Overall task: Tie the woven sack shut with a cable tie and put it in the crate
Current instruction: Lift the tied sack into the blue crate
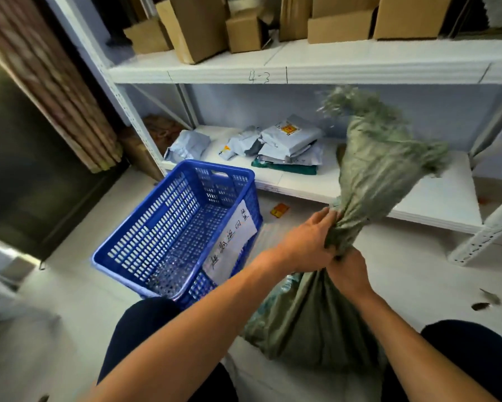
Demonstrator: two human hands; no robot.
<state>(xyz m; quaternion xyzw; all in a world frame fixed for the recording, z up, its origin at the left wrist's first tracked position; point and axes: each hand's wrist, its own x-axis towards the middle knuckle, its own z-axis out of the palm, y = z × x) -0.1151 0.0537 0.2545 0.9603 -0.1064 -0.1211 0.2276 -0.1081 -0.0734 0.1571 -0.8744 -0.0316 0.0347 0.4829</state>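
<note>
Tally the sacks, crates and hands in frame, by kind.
sack: 1
crate: 1
hands: 2 (left hand, right hand, both gripping the sack's neck)
Total: 4

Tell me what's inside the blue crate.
The blue crate shows only its bare perforated floor and a handwritten label on one wall. A forearm hides its near edge.

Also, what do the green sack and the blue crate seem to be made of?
The sack is probably woven plastic fabric, matte grey-green: its top edge frays into loose strands, and it creases stiffly where the left hand and right hand grip its neck. The crate looks like moulded hard plastic, glossy blue: regular slotted holes fill its walls and floor.
</note>
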